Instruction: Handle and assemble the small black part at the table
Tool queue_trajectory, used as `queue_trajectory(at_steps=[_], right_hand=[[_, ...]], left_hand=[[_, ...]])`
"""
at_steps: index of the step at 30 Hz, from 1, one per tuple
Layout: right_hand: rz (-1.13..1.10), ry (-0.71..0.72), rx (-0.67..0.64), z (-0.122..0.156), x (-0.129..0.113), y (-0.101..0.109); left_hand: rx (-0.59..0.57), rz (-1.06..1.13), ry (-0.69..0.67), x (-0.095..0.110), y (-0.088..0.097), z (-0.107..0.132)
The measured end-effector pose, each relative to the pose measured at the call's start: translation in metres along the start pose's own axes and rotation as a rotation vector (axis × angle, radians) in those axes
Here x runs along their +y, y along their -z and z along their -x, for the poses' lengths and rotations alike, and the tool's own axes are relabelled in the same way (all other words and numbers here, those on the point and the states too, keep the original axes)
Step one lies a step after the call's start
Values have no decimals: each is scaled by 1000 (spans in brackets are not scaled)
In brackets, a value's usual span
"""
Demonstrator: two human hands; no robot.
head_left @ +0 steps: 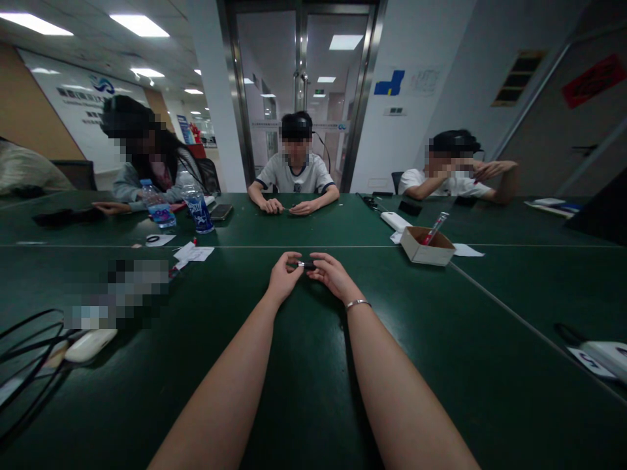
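Observation:
A small black stick-like object with a shiny silver end lies level between my two hands, over the green table. My left hand pinches its silver end between thumb and fingers. The black end is gripped by my right hand, whose fingers curl around it and hide part of it. A silver bracelet circles my right wrist. The object is too small for me to tell its exact kind.
An open cardboard box holding a red-and-clear tube stands ahead on the right, by a white device. Two bottles, one a blue-labelled water bottle, stand ahead left. Cables run at left. Several people sit around, one person opposite.

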State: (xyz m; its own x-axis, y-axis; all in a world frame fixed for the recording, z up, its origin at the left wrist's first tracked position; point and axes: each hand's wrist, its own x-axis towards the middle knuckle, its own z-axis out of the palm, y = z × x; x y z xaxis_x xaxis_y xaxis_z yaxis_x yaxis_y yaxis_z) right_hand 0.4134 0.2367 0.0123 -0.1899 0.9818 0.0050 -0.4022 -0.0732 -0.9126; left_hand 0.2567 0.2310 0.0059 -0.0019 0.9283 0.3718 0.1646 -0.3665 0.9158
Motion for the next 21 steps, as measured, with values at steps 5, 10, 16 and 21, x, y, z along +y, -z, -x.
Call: queue_trajectory(at_steps=[5,10,16,21], right_hand=[[148,-9,1,-4,2,-3],[173,85,9,-3,2,-3],[145,0,37,0,-1,-5],[91,50,49,1,-1,-6]], left_hand=[[15,28,15,-2,1,0],[31,81,74,-4,2,-2],[36,113,92,-4,2,-2],[44,99,106,-2,1,-2]])
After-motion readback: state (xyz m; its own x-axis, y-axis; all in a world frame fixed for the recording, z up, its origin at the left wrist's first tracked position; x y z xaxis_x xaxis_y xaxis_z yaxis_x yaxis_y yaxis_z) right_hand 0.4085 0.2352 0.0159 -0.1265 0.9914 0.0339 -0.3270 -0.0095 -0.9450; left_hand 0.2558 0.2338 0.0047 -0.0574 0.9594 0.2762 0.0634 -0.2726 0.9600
